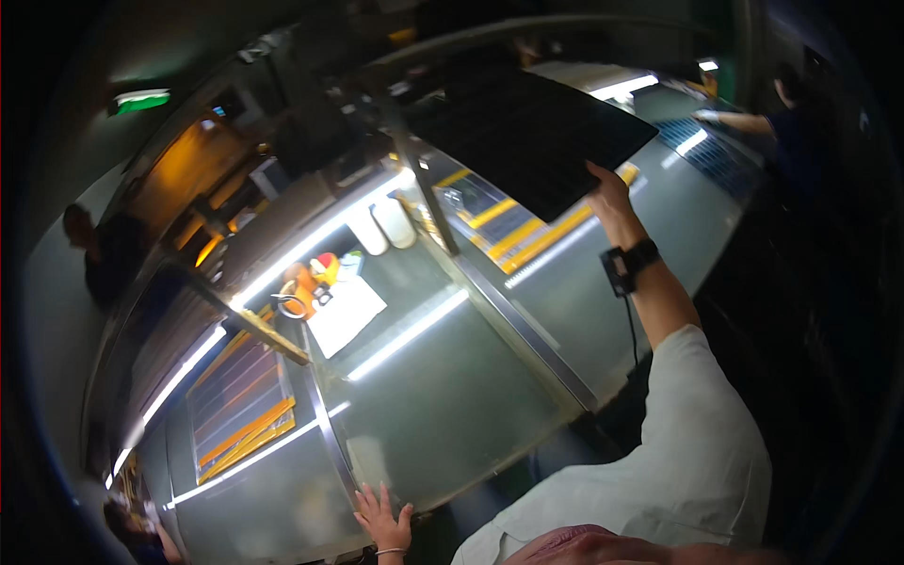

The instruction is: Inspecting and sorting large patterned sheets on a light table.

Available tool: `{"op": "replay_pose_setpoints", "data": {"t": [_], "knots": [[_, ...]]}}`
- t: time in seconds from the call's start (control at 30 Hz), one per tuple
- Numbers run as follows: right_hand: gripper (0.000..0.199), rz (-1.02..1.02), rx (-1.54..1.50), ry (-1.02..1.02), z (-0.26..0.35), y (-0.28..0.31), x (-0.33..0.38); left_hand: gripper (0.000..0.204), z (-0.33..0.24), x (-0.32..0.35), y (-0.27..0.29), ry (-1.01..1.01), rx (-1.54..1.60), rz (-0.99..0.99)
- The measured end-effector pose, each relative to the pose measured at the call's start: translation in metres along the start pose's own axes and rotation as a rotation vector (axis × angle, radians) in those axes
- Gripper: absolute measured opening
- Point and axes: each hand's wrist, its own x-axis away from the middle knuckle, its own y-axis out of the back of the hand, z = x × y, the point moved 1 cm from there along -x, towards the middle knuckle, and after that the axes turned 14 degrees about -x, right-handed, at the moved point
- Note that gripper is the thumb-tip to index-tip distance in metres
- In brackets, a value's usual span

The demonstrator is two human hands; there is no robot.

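My right fingers [597, 175] were clamped on a black panel's [541, 127] near side, toward the counter's [452, 395] far edge; my left fingers [369, 503] spread apart by its near edge. Gripped one-handed, the panel could tip against the post [427, 193].

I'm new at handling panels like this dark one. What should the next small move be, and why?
Probably bring the left hand over to the dark panel to steady it: of the wearer's hands, only the right hand is at the panel's edge, and the left, fingers spread, is at the near edge of the table.
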Motion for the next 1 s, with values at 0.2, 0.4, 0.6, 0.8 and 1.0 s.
{"op": "replay_pose_setpoints", "data": {"t": [0.2,0.4,0.6,0.8,1.0], "knots": [[0.022,-0.329,-0.625,-0.356,0.102,0.055,0.232,0.069,0.012,0.007,-0.007,0.052,-0.089,0.028],[0.028,-0.682,-0.054,-0.470,0.098,0.080,0.312,0.069,-0.003,-0.004,-0.004,-0.036,-0.284,0.027],[0.036,-0.160,0.508,-0.779,0.114,0.136,0.393,0.066,0.157,-0.064,-0.096,-0.533,-0.798,-0.552],[0.017,-0.957,0.522,-0.572,0.194,0.324,0.565,0.065,0.193,-0.109,-0.100,-0.574,-0.886,-0.577],[0.017,-1.357,1.463,-0.755,0.271,0.444,0.739,0.068,0.085,-0.102,-0.052,-0.414,-0.894,-0.344]]}}
